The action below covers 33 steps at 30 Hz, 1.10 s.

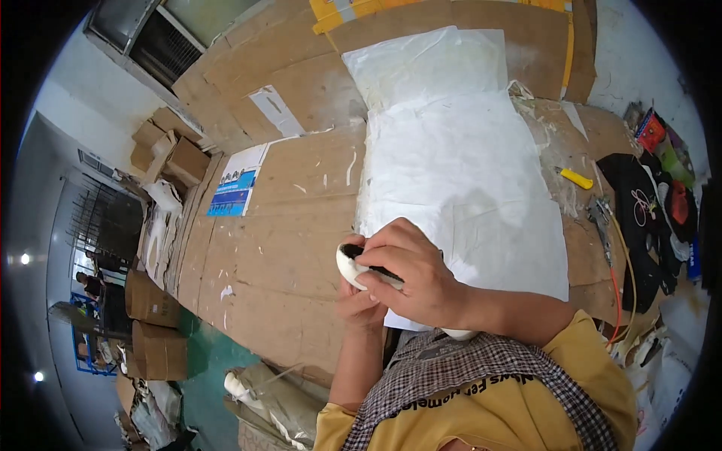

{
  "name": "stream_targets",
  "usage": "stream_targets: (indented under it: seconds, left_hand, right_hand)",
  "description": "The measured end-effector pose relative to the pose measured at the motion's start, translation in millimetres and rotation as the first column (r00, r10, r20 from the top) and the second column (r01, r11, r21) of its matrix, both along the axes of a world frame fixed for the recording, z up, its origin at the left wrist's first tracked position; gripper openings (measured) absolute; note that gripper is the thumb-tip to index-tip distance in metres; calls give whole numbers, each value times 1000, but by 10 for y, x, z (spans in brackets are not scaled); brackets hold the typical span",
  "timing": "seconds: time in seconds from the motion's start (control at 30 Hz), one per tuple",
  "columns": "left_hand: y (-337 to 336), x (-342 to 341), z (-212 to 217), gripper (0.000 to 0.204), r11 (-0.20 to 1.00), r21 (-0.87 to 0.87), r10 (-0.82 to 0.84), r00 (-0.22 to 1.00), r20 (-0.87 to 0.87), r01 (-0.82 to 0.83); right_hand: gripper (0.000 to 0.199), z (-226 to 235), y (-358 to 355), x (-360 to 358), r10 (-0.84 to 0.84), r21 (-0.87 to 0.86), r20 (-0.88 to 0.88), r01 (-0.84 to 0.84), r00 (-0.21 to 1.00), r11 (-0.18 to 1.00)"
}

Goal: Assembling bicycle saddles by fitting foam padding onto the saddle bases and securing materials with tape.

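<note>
Close to my body, above the near edge of the worktable, both my hands hold a white shoe-shaped piece (345, 266) with a dark opening. My left hand (359, 304) grips it from beneath and the side, its fingers partly hidden. My right hand (417, 267) closes over its top, with fingertips and thumb pressed at the rim of the dark opening. A rounded white end shows below my right forearm; whether it belongs to the same piece I cannot tell. Beyond my hands, white paper sheets (459, 173) cover the middle of the table.
Brown cardboard (293, 248) covers the tabletop, dotted with white scraps. A yellow utility knife (576, 178) lies right of the paper, near a metal air gun (599, 222) with an orange hose. Black cloth (635, 218) lies at the far right. Cardboard boxes (156, 353) stand on the left.
</note>
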<state>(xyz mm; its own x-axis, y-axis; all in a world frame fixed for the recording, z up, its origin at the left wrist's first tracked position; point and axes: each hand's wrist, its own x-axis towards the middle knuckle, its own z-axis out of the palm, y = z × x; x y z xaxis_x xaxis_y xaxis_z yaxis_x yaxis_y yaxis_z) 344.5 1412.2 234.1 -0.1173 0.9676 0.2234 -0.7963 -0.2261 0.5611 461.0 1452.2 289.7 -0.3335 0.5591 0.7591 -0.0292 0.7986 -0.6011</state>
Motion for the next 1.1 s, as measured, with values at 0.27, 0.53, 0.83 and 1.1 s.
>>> stream_targets:
  seconds: [0.27, 0.53, 0.83, 1.1]
  left_hand:
    - [-186, -156, -100, 76, 998, -27, -59, 998, 31, 59]
    - [-109, 201, -402, 66, 975, -147, -179, 980, -83, 165]
    - [355, 1198, -964, 55, 896, -358, -294, 955, -37, 263]
    - [1123, 2833, -1806, 43, 706, -668, -431, 891, -141, 236]
  right_hand:
    - [17, -56, -238, -154, -71, 6, -45, 71, 996, 997]
    - [36, -426, -147, 250, 2, -276, 0, -2, 1000, 961]
    - [34, -1082, -137, 2004, -205, -564, 378, 400, 903, 723]
    - [22, -2148, -38, 4463, -488, -739, 333, 545, 807, 396]
